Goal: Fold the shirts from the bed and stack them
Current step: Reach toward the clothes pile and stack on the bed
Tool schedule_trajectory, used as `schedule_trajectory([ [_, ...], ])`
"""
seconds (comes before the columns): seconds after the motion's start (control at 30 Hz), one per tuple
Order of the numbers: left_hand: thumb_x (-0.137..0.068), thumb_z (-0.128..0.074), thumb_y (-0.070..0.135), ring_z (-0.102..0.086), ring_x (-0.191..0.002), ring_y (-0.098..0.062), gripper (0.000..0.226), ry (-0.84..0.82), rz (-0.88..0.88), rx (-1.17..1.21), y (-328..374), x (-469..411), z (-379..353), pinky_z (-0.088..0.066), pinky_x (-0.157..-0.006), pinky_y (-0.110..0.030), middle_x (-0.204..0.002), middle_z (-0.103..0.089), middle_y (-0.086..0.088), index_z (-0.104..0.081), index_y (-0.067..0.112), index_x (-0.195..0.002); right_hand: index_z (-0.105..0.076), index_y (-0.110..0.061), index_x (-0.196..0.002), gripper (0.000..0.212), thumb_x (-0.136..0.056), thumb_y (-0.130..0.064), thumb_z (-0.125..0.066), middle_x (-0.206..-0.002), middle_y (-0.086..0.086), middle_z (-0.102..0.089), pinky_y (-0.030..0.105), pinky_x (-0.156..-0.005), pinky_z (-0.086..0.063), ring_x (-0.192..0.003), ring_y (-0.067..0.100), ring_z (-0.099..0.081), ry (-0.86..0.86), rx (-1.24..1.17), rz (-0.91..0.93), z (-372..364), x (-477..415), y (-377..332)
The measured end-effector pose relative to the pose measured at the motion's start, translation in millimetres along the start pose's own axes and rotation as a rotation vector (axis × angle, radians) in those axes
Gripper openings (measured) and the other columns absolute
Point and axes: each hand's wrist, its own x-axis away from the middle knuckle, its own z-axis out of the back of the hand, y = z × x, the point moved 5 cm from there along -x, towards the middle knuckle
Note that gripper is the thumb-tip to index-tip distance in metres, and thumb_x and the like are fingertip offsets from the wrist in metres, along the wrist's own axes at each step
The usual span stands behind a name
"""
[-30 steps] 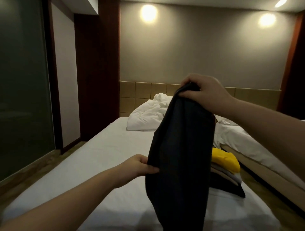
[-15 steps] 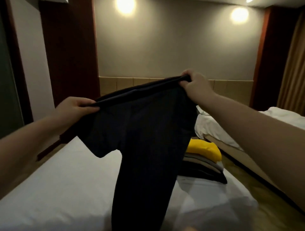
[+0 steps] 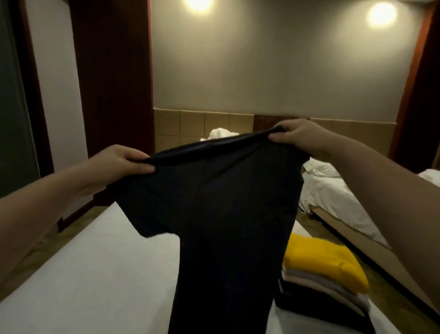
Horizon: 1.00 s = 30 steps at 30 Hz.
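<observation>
Bed (image 3: 95, 274) beneath black shirt (image 3: 214, 214); stack (image 3: 321, 269) rightward

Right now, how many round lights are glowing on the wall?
2. The middle light glows at the top centre, the right light near the top right corner. More may hide above the view.

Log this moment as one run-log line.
step: shirt held up | left hand: grips black shirt top edge | right hand: grips same edge | folded stack: on bed, yellow on top

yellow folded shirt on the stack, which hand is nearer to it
Right. The right hand grips the black shirt up above the yellow folded shirt; the left hand grips its other end, well off to the left.
</observation>
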Motion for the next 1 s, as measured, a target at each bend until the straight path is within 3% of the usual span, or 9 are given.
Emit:
schedule_trajectory([
  [0.07, -0.083, -0.063, 0.021, -0.065, -0.089, -0.022, 0.011, 0.001, 0.006, -0.029, -14.3, -37.5, -1.2, -0.049, -0.072, -0.034, -0.091, -0.069, -0.003, -0.069, 0.022, -0.092, -0.062, -0.017, -0.107, 0.018, -0.091, -0.025, -0.059, -0.096, 0.002, -0.063, 0.024, -0.066, -0.049, -0.086, 0.016, -0.062, -0.09, 0.069, -0.099, -9.0, -38.0, 15.6],
  [0.17, -0.088, -0.059, 0.013, -0.061, -0.092, -0.022, 0.012, 0.078, 0.013, -0.098, -34.2, -105.4, -9.2, -0.047, -0.07, -0.029, -0.096, -0.064, -0.003, -0.062, 0.021, -0.097, -0.06, -0.018, -0.11, 0.019, -0.092, -0.024, -0.057, -0.097, 0.001, -0.06, 0.024, -0.063, -0.045, -0.085, 0.014, -0.059, -0.124, 0.076, -0.176, -19.9, -100.2, 42.2],
  [0.27, -0.086, -0.064, 0.012, -0.059, -0.095, -0.024, 0.028, 0.225, 0.02, -0.229, -43.6, -173.3, -18.3, -0.047, -0.072, -0.029, -0.101, -0.059, -0.003, -0.052, 0.018, -0.11, -0.059, -0.011, -0.114, 0.023, -0.093, -0.02, -0.057, -0.095, 0.003, -0.061, 0.023, -0.065, -0.047, -0.08, 0.014, -0.058, 0.07, 0.023, -0.13, -23.2, -166.1, 62.4],
  [0.37, -0.089, -0.061, 0.019, -0.058, -0.09, -0.021, 0.021, 0.364, -0.015, -0.377, -35.2, -235.7, -19.7, -0.046, -0.071, -0.03, -0.098, -0.062, -0.004, -0.062, 0.013, -0.109, -0.06, -0.01, -0.115, 0.025, -0.092, -0.02, -0.058, -0.103, 0.007, -0.06, 0.037, -0.089, -0.05, -0.097, 0.024, -0.059, 0.31, -0.004, -0.083, -14.1, -227.3, 69.6],
  [0.43, -0.09, -0.058, 0.02, -0.059, -0.086, -0.021, 0.017, 0.442, -0.026, -0.397, -20.9, -268.0, -11.3, -0.047, -0.071, -0.032, -0.092, -0.062, -0.004, -0.066, 0.014, -0.104, -0.06, -0.011, -0.115, 0.026, -0.092, -0.021, -0.059, -0.109, 0.008, -0.062, 0.035, -0.094, -0.046, -0.106, 0.027, -0.057, 0.423, -0.012, -0.046, -2.0, -257.8, 65.5],
  [0.57, -0.092, -0.056, 0.022, -0.062, -0.084, -0.024, 0.017, 0.582, -0.172, -0.365, 30.8, -301.6, 17.8, -0.052, -0.077, -0.038, -0.09, -0.066, -0.005, -0.068, 0.014, -0.1, -0.06, -0.014, -0.116, 0.026, -0.091, -0.022, -0.058, -0.114, 0.008, -0.061, 0.031, -0.094, -0.042, -0.108, 0.024, -0.054, 0.667, -0.065, 0.091, 41.6, -271.0, 42.3],
  [0.7, -0.091, -0.056, 0.017, -0.065, -0.087, -0.027, 0.015, 0.611, -0.262, -0.231, 59.4, -285.6, 31.0, -0.054, -0.082, -0.044, -0.096, -0.067, -0.01, -0.065, 0.012, -0.102, -0.059, -0.021, -0.102, 0.012, -0.09, -0.02, -0.057, -0.096, -0.003, -0.056, 0.029, -0.083, -0.045, -0.093, 0.016, -0.054, 0.753, -0.23, 0.213, 60.3, -233.7, 21.7],
  [0.8, -0.09, -0.057, 0.013, -0.065, -0.088, -0.032, 0.009, 0.573, -0.292, -0.163, 54.7, -239.2, 27.2, -0.053, -0.083, -0.045, -0.091, -0.067, -0.013, -0.066, 0.014, -0.093, -0.059, -0.02, -0.103, 0.012, -0.091, -0.021, -0.056, -0.096, -0.004, -0.056, 0.024, -0.078, -0.043, -0.089, 0.012, -0.053, 0.693, -0.23, 0.211, 54.0, -177.5, 20.5],
  [1.0, -0.092, -0.056, 0.016, -0.054, -0.085, -0.021, 0.011, 0.352, -0.183, -0.348, -3.3, -91.8, -28.0, -0.036, -0.069, -0.027, -0.089, -0.059, -0.005, -0.064, 0.016, -0.1, -0.058, -0.019, -0.089, 0.008, -0.086, -0.014, -0.063, -0.083, -0.007, -0.056, 0.01, -0.062, -0.047, -0.071, -0.001, -0.057, 0.323, -0.291, 0.112, -4.4, -19.9, 46.4],
])
